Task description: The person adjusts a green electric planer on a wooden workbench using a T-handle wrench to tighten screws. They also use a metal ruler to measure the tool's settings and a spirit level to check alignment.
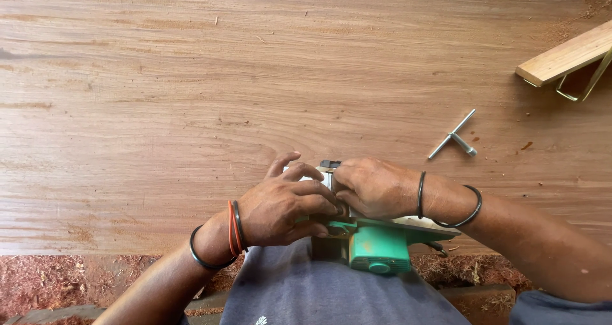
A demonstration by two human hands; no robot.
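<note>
**A:** Start big. What fills the view?

**B:** A wide reddish-brown wooden board (255, 76), flat, with long wavy grain and a matt, freshly worked face. It serves as the counter. Everything else I place from the green electric planer (373, 245), which sits at the board's near edge, against the person's grey-blue shirt. Its housing is smooth moulded plastic, boxy with rounded corners, and a pale metal plate shows beside it.

**A:** And the hands?

**B:** Both rest on the planer's front end. The left hand (284, 207) is curled over it, fingers bent and pressing down. The right hand (373, 188) is closed in a pinch on a small dark part at the planer's top; what exactly it grips is hidden.

**A:** Smaller things?

**B:** Far right of the planer and up, a pale squared wood batten (564, 57) pokes in over a bent metal bracket (583, 86). Nearer, up and right of the planer, lies a small T-shaped metal wrench (456, 137). Red sawdust (57, 280) lies heaped left of the planer, below the board.

**A:** What could go wrong?

**B:** I'd judge that fingers this close to the cutter could be nicked if the drum turns. The planer overhangs the edge too, so it may tip toward the lap.
</note>
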